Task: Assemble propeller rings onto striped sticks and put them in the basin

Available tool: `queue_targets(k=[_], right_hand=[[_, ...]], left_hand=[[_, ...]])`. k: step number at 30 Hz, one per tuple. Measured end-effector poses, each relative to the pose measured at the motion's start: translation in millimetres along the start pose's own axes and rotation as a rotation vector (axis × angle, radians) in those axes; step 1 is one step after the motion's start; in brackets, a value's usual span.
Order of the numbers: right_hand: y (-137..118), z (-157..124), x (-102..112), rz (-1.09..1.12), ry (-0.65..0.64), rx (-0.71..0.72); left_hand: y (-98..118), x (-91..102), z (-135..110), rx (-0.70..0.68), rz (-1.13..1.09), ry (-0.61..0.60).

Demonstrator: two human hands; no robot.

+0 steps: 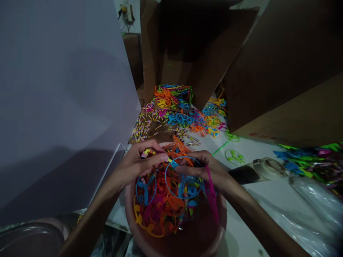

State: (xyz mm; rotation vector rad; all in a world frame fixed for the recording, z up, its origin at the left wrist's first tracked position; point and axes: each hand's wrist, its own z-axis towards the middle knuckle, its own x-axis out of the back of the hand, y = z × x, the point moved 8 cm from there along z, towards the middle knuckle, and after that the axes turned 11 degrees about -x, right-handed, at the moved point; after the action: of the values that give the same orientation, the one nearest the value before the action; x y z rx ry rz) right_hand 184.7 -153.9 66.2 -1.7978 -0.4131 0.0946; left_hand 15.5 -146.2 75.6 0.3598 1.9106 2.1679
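Note:
Over a pink bowl [214,235] full of coloured plastic propeller rings, both hands meet. My left hand [139,162] is closed in a pinch on a small striped stick [148,152], its tip touching the hub of a blue propeller ring [183,178]. My right hand [206,166] grips that blue ring at its top, fingers curled round it. A pink ring [211,194] hangs beside my right wrist. Orange, blue and yellow rings [158,203] lie tangled in the bowl below.
More coloured rings [184,114] and striped sticks [142,128] are heaped on the floor ahead, before open cardboard boxes [281,71]. A grey panel [59,89] stands at the left. A bottle [257,169] lies to the right, near a pile of coloured pieces [313,160]. Green rings [234,156] lie on the white surface.

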Motion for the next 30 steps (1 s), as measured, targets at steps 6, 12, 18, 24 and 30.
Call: queue_targets(k=[6,12,18,24,30], right_hand=[[-1.0,-2.5,-6.1,-0.129,-0.015,0.085],[-6.2,-8.7,-16.9,-0.152,-0.043,0.119],[-2.5,-11.6,-20.9,-0.198,-0.035,0.129],[-1.8,-3.6,-15.9,-0.152,-0.020,0.132],[6.3,8.6,9.5,0.051,0.108,0.016]], left_hand=[[8.2,3.1,2.4,-0.048,0.141,-0.179],[23.9,1.4,5.0,-0.178,0.308,-0.250],[27.5,-8.0,2.0,-0.204,0.392,-0.307],[18.0,-4.1,3.4,-0.204,0.365,-0.256],[20.6,16.6,0.5,-0.178,0.302,-0.129]])
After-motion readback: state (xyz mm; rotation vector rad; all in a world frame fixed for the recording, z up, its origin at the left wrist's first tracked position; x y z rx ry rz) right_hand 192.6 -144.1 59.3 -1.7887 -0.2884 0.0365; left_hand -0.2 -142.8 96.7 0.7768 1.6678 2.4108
